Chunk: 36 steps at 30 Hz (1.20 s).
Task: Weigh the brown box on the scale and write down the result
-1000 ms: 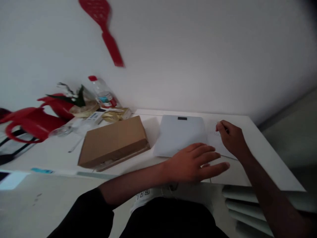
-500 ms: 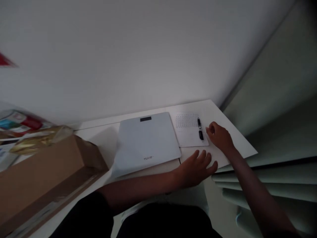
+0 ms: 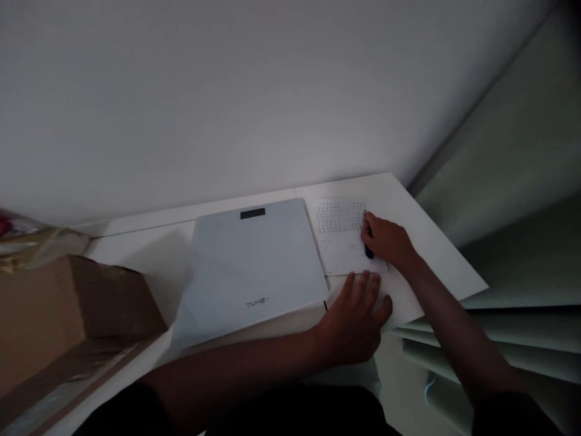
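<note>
White table (image 3: 442, 251) against grey wall (image 3: 272, 91); right hand (image 3: 389, 239) pinching black pen (image 3: 369, 252), left hand (image 3: 354, 318) loosely spread.

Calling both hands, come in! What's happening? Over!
Right hand at pen, grip unclear. Left hand open, by near edge of paper. Pen over paper, partly hidden by fingers. Scale left of paper, seemingly not in the way.

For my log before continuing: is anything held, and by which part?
The right hand touches the pen around its middle; whether it grips cannot be told. The left hand holds nothing.
</note>
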Each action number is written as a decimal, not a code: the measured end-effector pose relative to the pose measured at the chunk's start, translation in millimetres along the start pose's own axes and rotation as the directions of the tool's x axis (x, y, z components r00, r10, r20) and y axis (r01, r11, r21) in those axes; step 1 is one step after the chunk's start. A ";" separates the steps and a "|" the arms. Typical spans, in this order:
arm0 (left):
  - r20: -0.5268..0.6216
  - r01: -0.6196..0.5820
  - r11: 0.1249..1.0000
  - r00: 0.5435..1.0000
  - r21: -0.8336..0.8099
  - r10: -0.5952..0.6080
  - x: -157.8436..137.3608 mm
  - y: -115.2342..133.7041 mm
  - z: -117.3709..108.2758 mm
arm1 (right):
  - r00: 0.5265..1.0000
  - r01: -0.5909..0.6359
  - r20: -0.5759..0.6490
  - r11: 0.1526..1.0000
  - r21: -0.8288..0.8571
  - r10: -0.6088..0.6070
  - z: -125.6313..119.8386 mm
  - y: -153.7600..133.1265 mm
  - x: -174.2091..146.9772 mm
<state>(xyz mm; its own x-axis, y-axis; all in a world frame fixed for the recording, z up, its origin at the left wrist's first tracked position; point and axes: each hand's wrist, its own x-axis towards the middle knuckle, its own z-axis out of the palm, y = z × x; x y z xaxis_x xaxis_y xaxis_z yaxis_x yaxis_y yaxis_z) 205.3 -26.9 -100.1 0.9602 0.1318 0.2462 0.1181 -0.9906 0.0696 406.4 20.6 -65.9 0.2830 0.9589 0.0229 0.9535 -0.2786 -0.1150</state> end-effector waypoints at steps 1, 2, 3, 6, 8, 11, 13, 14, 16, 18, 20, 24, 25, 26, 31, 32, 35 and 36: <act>-0.002 0.002 1.000 1.000 -0.009 -0.002 -0.1 -0.1 0.3 | 1.000 -0.004 0.007 1.000 -0.003 0.004 -0.3 0.5 0.8; -0.004 0.005 1.000 1.000 -0.017 -0.005 -0.3 -0.2 0.5 | 1.000 -0.010 0.015 1.000 0.002 0.010 -1.0 1.6 1.7; -0.003 0.007 1.000 1.000 -0.023 -0.007 -0.4 -0.2 0.7 | 1.000 -0.015 0.019 1.000 0.024 0.015 -1.9 3.6 2.9; 0.004 0.008 0.999 1.000 -0.038 -0.008 -0.6 -0.8 0.2 | 0.999 0.021 -0.035 0.971 0.239 -0.013 -4.3 14.7 9.9; 0.008 0.005 0.999 1.000 -0.044 -0.005 -0.5 -1.7 0.0 | 0.995 0.047 -0.095 0.855 0.516 0.003 -4.1 25.5 17.4; 0.000 0.004 0.999 1.000 -0.044 -0.004 -0.4 -2.9 0.7 | 0.993 0.024 -0.077 0.479 0.877 0.093 0.5 42.9 28.0; -0.014 0.006 0.999 1.000 -0.046 -0.007 -0.4 -3.2 1.7 | 0.990 0.031 -0.076 0.339 0.940 0.120 5.8 53.5 31.3; -0.019 0.007 0.999 1.000 -0.046 -0.008 -0.4 -3.1 2.1 | 0.985 0.051 -0.104 0.340 0.939 0.138 8.7 58.1 31.5; -0.025 0.010 0.999 1.000 -0.053 -0.011 -0.5 -2.8 2.3 | 0.964 0.102 -0.193 0.419 0.902 0.181 14.4 65.4 29.6; -0.018 0.010 0.998 1.000 -0.064 -0.011 -0.4 -2.4 1.7 | 0.947 0.141 -0.260 0.483 0.864 0.189 18.4 68.9 26.0; -0.011 0.010 0.997 1.000 -0.074 -0.011 0.0 -2.1 0.6 | 0.958 0.152 -0.240 0.437 0.887 0.154 19.7 67.7 22.4; 0.004 0.030 0.996 1.000 -0.084 -0.030 1.5 -2.1 -1.4 | 0.995 -0.001 -0.027 0.275 0.961 0.098 17.3 54.3 16.8; 0.008 0.035 0.995 0.999 -0.088 -0.034 2.0 -2.3 -1.7 | 0.993 -0.047 0.014 0.288 0.956 0.115 17.0 50.3 15.7; 0.014 0.037 0.995 0.999 -0.094 -0.036 2.5 -2.5 -1.8 | 0.990 -0.078 0.036 0.312 0.947 0.139 17.2 46.7 14.8; 0.009 0.051 0.990 0.999 -0.133 -0.050 3.1 -3.7 -1.8 | 0.971 -0.116 0.025 0.377 0.919 0.238 23.4 39.0 13.4; 0.005 0.057 0.989 0.998 -0.138 -0.057 2.8 -3.7 -1.8 | 0.969 -0.118 0.019 0.391 0.913 0.248 24.7 38.9 13.7; -0.002 0.071 0.985 0.997 -0.154 -0.073 1.5 -3.1 -2.2 | 0.969 -0.092 -0.023 0.446 0.890 0.245 26.7 39.0 14.3; -0.001 0.075 0.984 0.997 -0.159 -0.076 1.3 -2.8 -2.4 | 0.971 -0.080 -0.036 0.462 0.884 0.238 26.7 38.8 14.3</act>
<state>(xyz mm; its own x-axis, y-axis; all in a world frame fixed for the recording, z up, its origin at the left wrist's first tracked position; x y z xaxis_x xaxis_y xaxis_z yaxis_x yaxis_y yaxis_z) 205.6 -23.8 -97.7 0.9483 0.2065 0.2411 0.1476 -0.9592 0.2410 444.6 24.9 -96.6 0.5049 0.8626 0.0308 0.3256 -0.1573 -0.9323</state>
